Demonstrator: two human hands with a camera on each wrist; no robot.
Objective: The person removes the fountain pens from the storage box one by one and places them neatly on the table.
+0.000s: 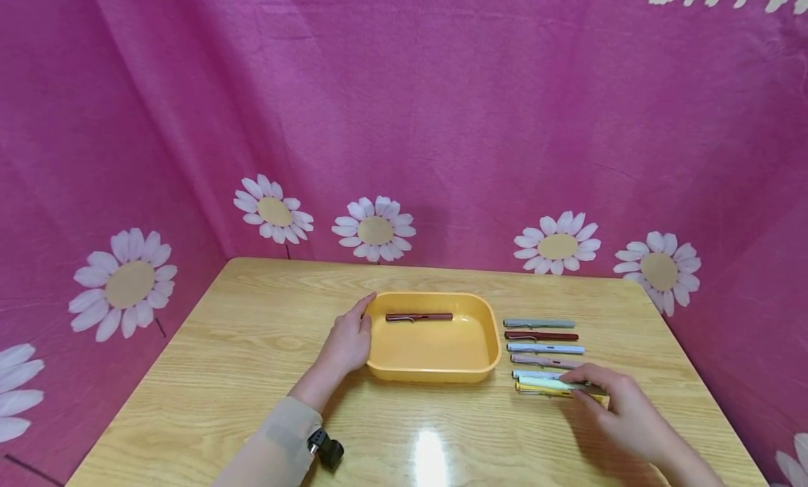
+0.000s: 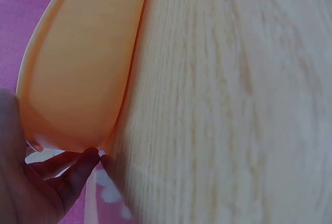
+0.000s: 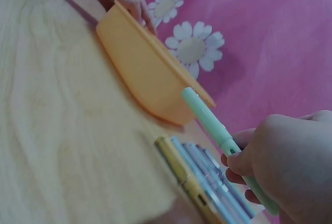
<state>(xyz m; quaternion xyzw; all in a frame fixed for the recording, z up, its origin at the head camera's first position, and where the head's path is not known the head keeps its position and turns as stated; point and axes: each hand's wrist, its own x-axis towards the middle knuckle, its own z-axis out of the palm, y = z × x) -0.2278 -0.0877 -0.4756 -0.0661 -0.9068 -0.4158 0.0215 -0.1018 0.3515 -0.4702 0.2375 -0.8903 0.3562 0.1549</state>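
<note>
My left hand point(image 1: 349, 341) grips the left side of a yellow-orange plastic tray point(image 1: 435, 375); in the left wrist view its fingertips point(image 2: 90, 156) touch the outer wall. One dark red pen point(image 1: 419, 318) lies inside, near the far wall. My right hand point(image 1: 621, 406) pinches a mint green pen point(image 3: 205, 117) between thumb and fingers. In the right wrist view this pen is raised above the others. Just below it lies a yellow pen point(image 1: 530, 389), nearest me in a row to the right of the tray, beside a pale blue pen point(image 1: 527, 374) partly hidden by the hand.
Farther back in the row lie a mauve pen point(image 1: 536, 361), a light blue pen point(image 1: 549, 349), another dark red pen point(image 1: 543, 336) and a grey-green pen point(image 1: 539, 323). The wooden table point(image 1: 278, 311) meets a pink daisy-print cloth point(image 1: 442, 136) behind and at the sides.
</note>
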